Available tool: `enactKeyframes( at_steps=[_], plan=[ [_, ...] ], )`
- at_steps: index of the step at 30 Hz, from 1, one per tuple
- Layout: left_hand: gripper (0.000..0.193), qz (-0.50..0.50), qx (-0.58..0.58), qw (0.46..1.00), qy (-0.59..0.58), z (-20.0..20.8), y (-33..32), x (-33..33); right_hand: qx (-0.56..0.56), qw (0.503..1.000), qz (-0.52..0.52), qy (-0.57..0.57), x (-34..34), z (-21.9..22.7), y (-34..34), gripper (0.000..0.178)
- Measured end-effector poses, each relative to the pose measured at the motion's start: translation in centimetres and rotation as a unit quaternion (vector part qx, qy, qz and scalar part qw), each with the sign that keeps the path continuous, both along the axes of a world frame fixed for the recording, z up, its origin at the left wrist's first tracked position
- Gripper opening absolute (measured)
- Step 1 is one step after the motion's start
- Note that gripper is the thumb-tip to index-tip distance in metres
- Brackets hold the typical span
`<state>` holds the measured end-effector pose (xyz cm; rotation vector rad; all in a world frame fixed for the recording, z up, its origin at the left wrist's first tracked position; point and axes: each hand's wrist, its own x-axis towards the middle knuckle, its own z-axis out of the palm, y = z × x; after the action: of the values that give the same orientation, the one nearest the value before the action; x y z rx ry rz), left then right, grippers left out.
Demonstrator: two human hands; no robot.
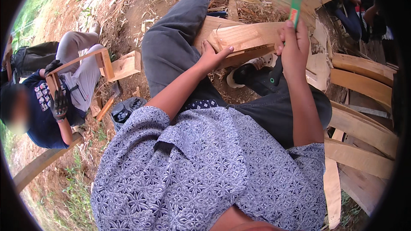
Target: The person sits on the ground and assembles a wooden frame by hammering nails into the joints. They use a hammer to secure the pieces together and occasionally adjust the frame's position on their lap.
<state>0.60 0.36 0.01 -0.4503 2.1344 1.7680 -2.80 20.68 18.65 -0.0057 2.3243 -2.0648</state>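
Note:
My right hand (296, 45) is wrapped round the handle of a claw hammer (295, 3). The green shaft and steel head rise above my fist, and the black grip end sticks out below it. In front of me a pale wooden block (246, 35) lies across other timber between my legs. Gripping its near left side is my left hand (211, 56), thumb stretched along the edge and fingers partly hidden. The hammer head is raised beyond the block, apart from it.
Several curved planks (361, 81) are stacked at the right. Wood shavings (261, 13) litter the ground ahead. To my left a seated person in gloves holds a wooden frame (77, 62), near a dark bag (126, 110). Another person (355, 15) is partly visible at the far right.

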Motion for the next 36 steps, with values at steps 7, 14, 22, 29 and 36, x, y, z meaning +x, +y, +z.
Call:
enactKeyframes(
  at_steps=[7,14,22,29,36],
  plan=[
    [0.147,-0.046,0.035,0.998,0.017,-0.6,-0.1,-0.5,0.278,0.932,0.182,0.141,0.4,-9.6,0.1,0.039],
    [0.148,-0.029,0.004,1.000,0.002,-0.9,0.0,-0.3,0.088,0.995,0.040,0.019,-0.6,-3.4,-0.1,0.041],
    [0.149,-0.029,0.015,0.999,0.008,-1.5,0.1,-0.3,0.210,0.973,0.098,-0.014,-1.8,-2.7,0.0,0.044],
    [0.148,-0.045,0.041,0.998,0.014,-0.7,0.3,-0.6,0.338,0.901,0.131,0.238,-1.8,-9.1,0.7,0.036],
    [0.149,-0.031,0.024,0.999,0.012,-1.5,0.1,-0.5,0.038,0.998,0.047,-0.013,-1.5,-1.0,-0.4,0.033]
  ],
)
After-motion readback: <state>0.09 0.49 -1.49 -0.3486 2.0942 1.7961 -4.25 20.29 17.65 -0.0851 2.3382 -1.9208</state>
